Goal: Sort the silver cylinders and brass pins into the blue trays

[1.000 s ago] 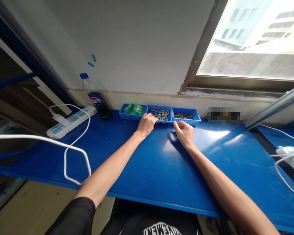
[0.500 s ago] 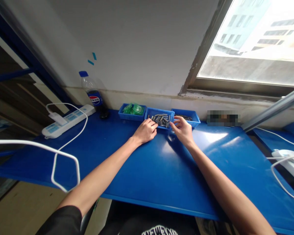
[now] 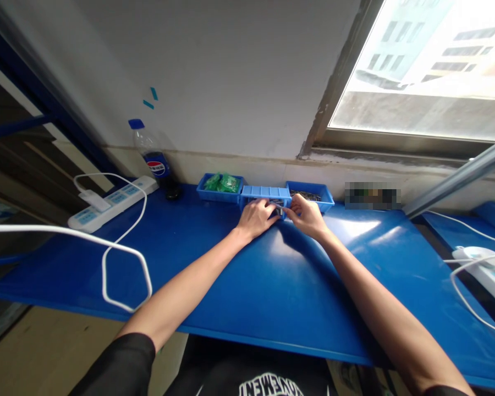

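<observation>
The middle blue bin (image 3: 266, 192) is tipped toward me, so a pale ribbed outer side faces up. A few small grey cylindrical pieces (image 3: 278, 204) show in its shadowed mouth; most are hidden behind my fingers. My left hand (image 3: 256, 217) lies across the front of the mouth, thumb and forefinger spread, fingertips among the pieces. At the right edge of the bin my right hand (image 3: 307, 215) is closed, thumb and forefinger pinching near the rim. Its other fingers are curled, partly covering the neighbouring bin.
A blue bin of green plastic packets (image 3: 226, 182) stands at left, another of thin dark metal parts (image 3: 307, 196) at right. A cola bottle (image 3: 159, 165), a power strip (image 3: 115, 203) and a white cable (image 3: 126, 250) lie leftward on the blue table (image 3: 247, 291). A blurred-out object (image 3: 373, 196) sits by the wall.
The middle bin has gone from upright to tipped toward me. My left hand has moved right along its front, and my right hand's fingers have curled closer at its edge.
</observation>
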Motion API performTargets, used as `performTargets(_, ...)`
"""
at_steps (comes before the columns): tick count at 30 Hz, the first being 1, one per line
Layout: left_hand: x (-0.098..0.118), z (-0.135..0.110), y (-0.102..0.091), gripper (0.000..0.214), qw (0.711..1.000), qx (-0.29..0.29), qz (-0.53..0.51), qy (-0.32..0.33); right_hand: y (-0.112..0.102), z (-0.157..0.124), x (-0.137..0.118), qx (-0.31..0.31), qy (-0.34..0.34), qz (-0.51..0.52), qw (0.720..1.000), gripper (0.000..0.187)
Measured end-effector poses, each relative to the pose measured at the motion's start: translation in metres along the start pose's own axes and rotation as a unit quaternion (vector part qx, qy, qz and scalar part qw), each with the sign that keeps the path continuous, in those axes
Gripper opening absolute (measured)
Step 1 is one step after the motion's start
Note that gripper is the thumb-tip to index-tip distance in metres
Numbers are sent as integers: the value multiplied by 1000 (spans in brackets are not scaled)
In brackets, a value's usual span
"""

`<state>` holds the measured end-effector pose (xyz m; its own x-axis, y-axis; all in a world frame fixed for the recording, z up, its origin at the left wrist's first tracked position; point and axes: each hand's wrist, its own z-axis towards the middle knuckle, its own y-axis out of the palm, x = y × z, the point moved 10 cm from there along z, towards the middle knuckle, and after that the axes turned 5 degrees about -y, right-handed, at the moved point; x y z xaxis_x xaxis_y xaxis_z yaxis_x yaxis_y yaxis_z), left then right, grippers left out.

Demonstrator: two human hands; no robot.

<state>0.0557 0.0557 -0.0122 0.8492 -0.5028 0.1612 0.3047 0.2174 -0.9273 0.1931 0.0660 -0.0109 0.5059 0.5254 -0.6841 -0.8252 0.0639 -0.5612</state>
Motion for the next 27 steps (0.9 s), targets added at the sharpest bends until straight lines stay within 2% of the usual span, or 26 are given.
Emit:
performTargets(8,-5,-2,9,42,999,-35,-13,-19,1,-7,-2,17,-38,-52,998,19)
performTargets(13,-5,-6,12,39,999,-47,-19,-21,1,-10,1,16,-25,-65,997,20)
performTargets(23,-7,-13,6,34,994,-72,-70,-50,-1,-21,-12,9,-11,-97,995,17)
performTargets(27,-5,-20,3,37,991,-83,-103,-30,0,-26,-16,6,-35,-111,993,16)
